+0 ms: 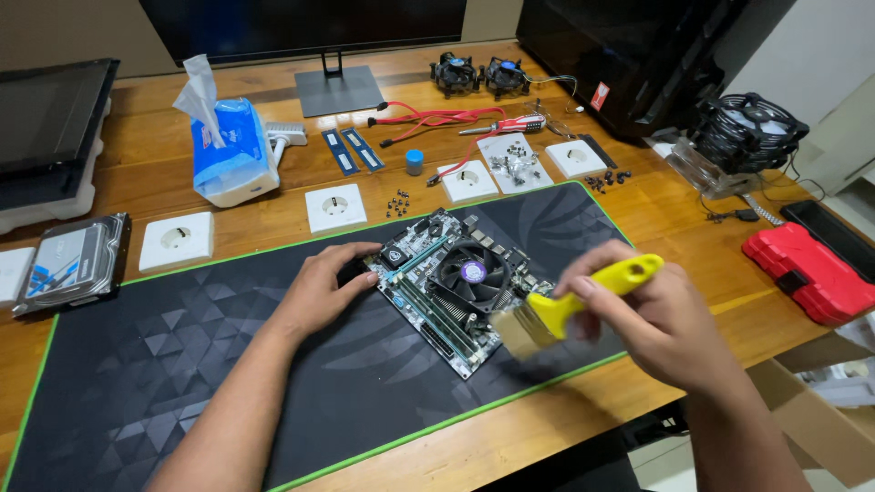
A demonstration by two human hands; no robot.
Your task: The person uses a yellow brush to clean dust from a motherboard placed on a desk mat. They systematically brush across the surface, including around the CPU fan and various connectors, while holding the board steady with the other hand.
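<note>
Right hand: my right hand [661,314] is clamped on the yellow brush [570,305], bristles at the motherboard's near right edge.
Left hand: my left hand [319,290] lies flat, fingers loose, touching the motherboard [451,287] at its left corner.
Motherboard: on the black desk mat [182,364], fan upward.

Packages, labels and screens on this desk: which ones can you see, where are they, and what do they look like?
Tissue pack: back left, blue and white, a tissue sticking up.
Hard drive: far left, dark case, pale label on top.
Monitor: back centre, dark screen on a grey stand.
Red tag: on the black computer case, back right.
Red case: right edge, flat, closed.
</note>
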